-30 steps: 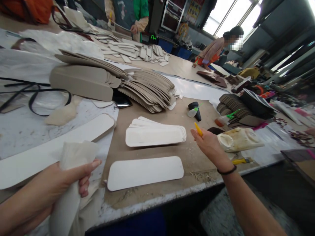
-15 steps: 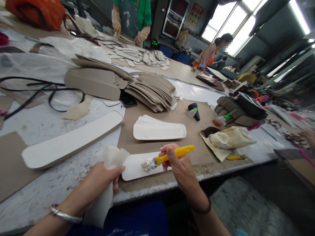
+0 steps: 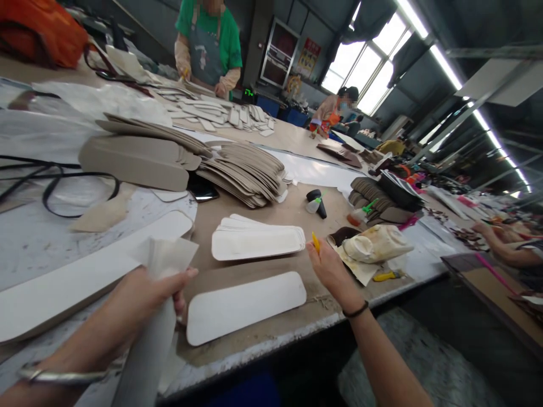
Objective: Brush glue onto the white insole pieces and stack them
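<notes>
My left hand [image 3: 163, 291] is closed on a thin white sheet [image 3: 169, 254], which hangs down past the table edge. Just right of it, a white rounded strip [image 3: 246, 308] lies flat on the brown board. My right hand [image 3: 328, 263] grips a yellow-handled brush [image 3: 315, 242]; only the handle's end shows and the bristles are hidden. It is beside the glue-stained pale container [image 3: 367, 246]. A fanned stack of white strips [image 3: 258, 242] lies left of my right hand, behind the single strip.
Stacks of taupe strips [image 3: 246, 172] stand at the back. A longer white piece [image 3: 97, 268] lies at left. A second yellow brush [image 3: 386, 276] rests near the front edge, with small bottles [image 3: 314, 204] behind. Co-workers [image 3: 207, 51] stand across the table.
My right hand has carried the brush off the white strip, rightward to the stained container. My left hand, still holding the sheet, has drawn back from the strip's left end. The view has shifted.
</notes>
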The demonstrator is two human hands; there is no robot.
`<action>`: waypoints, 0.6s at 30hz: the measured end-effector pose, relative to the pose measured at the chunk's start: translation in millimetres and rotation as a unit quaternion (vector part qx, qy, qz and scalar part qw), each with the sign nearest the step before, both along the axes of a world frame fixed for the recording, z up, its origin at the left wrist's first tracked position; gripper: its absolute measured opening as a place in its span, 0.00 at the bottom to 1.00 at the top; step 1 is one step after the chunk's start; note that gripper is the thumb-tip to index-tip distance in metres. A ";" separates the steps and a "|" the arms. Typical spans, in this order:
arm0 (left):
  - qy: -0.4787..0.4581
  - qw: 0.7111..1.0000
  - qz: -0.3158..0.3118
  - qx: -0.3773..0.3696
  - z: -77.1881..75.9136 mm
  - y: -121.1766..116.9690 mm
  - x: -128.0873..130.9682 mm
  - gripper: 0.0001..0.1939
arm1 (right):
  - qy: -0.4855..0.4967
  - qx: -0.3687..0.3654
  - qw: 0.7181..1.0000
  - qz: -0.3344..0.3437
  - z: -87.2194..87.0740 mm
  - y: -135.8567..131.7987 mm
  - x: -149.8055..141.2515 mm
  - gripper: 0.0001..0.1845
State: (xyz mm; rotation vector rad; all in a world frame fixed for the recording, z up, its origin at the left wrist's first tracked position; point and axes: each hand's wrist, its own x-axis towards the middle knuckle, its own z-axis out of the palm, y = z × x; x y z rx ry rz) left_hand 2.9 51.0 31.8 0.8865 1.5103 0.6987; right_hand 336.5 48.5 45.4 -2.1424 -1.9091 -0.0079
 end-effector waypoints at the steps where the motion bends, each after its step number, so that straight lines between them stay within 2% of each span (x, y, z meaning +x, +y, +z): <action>1: 0.007 1.000 -0.008 0.003 1.3 10.7 4.9 0.22 | -0.035 -0.010 0.999 -0.005 -6.1 8.7 5.2 0.13; 3: 0.014 1.000 -0.011 0.009 0.7 30.5 14.8 0.22 | -0.061 -0.016 0.998 -0.007 -18.2 20.8 10.6 0.12; 6: 0.007 1.000 -0.010 0.004 -5.3 51.7 25.5 0.20 | -0.068 -0.017 0.998 -0.001 -29.7 24.7 10.4 0.12; 10: -0.001 1.000 -0.017 -0.013 -13.9 61.9 32.2 0.19 | -0.133 -0.020 0.991 -0.014 -25.7 21.2 -5.2 0.09; 12: 0.001 1.000 -0.019 -0.020 -17.1 62.8 34.2 0.20 | -0.154 -0.031 0.988 -0.001 -18.6 24.5 -23.0 0.07; 15: 0.001 1.000 -0.018 -0.023 -22.0 63.6 36.9 0.20 | -0.139 -0.046 0.988 0.056 -10.5 38.2 -60.5 0.06; 18: 0.001 1.000 -0.008 -0.020 -27.3 64.8 39.2 0.19 | -0.121 -0.033 0.985 0.116 -12.0 55.4 -102.0 0.05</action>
